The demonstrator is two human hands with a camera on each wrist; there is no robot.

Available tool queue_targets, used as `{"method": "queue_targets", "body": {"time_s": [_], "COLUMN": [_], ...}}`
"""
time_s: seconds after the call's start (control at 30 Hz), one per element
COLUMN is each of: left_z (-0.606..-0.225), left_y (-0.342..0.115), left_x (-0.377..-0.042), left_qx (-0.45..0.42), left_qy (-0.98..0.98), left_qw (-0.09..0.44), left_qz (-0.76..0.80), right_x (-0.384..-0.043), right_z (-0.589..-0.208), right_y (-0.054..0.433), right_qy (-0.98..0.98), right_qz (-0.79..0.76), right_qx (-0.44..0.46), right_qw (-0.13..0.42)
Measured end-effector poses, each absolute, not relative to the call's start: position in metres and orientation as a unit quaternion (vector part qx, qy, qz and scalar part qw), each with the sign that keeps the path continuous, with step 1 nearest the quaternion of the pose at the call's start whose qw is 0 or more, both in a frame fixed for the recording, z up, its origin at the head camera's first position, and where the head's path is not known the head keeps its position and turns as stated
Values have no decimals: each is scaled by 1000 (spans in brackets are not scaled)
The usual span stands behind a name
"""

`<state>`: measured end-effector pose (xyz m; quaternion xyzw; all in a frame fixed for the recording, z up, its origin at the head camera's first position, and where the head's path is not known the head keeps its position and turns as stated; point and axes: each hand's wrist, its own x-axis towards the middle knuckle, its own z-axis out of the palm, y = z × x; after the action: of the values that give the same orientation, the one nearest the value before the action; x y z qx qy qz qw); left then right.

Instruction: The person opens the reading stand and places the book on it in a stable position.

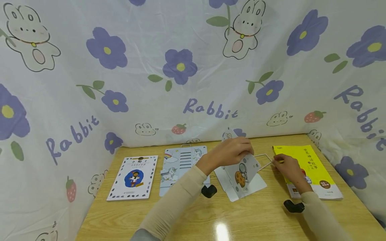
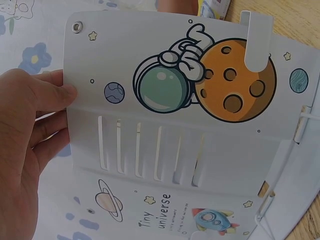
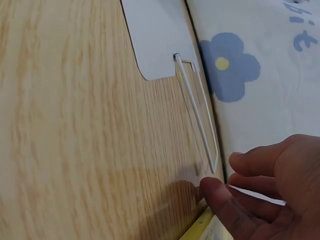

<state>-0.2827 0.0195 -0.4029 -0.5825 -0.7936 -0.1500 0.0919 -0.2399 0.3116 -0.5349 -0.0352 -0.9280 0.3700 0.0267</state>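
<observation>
A white metal book stand with an astronaut-and-planet print stands partly unfolded on the table, its upper panel tilted up from a flat white base. At the panel's edge, my left hand pinches it, thumb on the printed face and fingers behind, as the left wrist view shows. A white wire loop sticks out from the stand's side. Close to the loop's far end is my right hand, thumb and fingers apart in the right wrist view; contact with the wire is not clear.
Left of the stand lies a flat unicorn-print book stand, then a white children's book farther left. A yellow book lies under and beside my right hand. Behind the wooden table hangs a rabbit-and-flower cloth.
</observation>
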Motion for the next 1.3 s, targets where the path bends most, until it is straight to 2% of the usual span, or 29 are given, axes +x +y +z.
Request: {"method": "queue_targets", "body": {"time_s": [0.23,0.77,1.3], "left_z": [-404,-410,-410], "left_y": [21,23,22], "left_x": [-282,-283,-283], "left_qx": [-584,-586,-584], "left_qy": [-792,-788,-789], "left_qw": [95,95,91], "left_qz": [-151,-163,-167], "right_x": [-241,-246,-240], "right_z": [-534,-539,-529], "right_y": [300,296,283], "right_qy": [-951,-938,-855], "right_qz": [305,343,512], "right_qx": [-19,-21,-56], "right_qw": [39,52,63]}}
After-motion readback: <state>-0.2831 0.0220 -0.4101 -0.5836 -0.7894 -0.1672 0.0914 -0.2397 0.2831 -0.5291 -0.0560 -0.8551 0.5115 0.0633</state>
